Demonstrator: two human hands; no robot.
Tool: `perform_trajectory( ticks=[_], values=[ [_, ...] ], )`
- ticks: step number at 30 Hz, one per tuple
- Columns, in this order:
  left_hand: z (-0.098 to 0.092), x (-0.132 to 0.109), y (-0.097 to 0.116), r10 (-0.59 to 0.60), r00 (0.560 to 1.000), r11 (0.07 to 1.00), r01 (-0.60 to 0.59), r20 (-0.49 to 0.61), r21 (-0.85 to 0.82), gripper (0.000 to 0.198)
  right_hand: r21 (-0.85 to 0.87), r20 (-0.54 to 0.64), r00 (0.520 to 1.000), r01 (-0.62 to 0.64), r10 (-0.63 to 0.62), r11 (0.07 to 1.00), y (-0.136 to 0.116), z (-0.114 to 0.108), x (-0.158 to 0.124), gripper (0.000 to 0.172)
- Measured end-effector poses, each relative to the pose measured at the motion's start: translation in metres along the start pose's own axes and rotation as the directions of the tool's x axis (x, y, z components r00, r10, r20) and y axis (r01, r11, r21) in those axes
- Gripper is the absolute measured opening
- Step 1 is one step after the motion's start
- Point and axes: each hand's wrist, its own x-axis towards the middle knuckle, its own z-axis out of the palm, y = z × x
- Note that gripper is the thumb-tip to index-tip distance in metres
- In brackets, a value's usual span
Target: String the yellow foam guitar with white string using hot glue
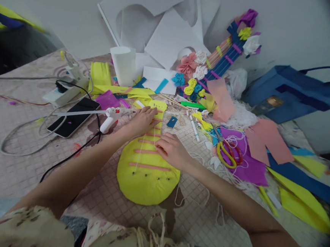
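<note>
A yellow craft guitar (145, 188) lies flat on the table in front of me, with pink strips across it and several dark pin heads near its round lower end. My left hand (142, 121) is on its narrow neck, fingers bent over it and closed; their undersides are hidden. My right hand (174, 151) is over the upper body, thumb and fingers pinched on a thin white string (154, 136). The string runs up toward my left hand. Another white length slants from the neck to the leftmost lower pin.
A white glue gun (112, 115) and a phone (74, 116) lie left, near a power strip (66, 89) and cables. Scissors (227, 155), string and coloured paper are at right. Behind stand a paper roll (124, 65), a decorated blue guitar (222, 63) and a blue bag (295, 94).
</note>
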Motion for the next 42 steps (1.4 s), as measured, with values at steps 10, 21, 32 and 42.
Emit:
perform_trajectory(
  ticks=[10,21,32,42],
  values=[
    [-0.008,-0.006,0.003,-0.004,0.999,0.998,0.002,-0.043,-0.061,0.037,0.079,0.014,0.986,-0.169,0.168,0.982,-0.012,0.002,-0.018,0.011],
    [-0.037,-0.069,0.050,0.254,0.964,0.888,-0.201,0.076,-0.413,0.021,0.227,-0.027,0.969,-0.235,0.247,0.945,-0.012,0.002,-0.022,0.018],
    [-0.042,-0.113,0.050,0.226,0.969,0.931,-0.185,0.099,-0.316,0.019,0.274,-0.002,0.987,-0.154,0.161,0.949,-0.026,-0.022,-0.058,0.010],
    [-0.042,-0.164,0.075,0.132,0.991,0.960,-0.119,0.036,-0.252,0.014,0.171,0.200,0.980,-0.032,-0.003,0.985,-0.049,-0.029,-0.061,0.016]
  ],
)
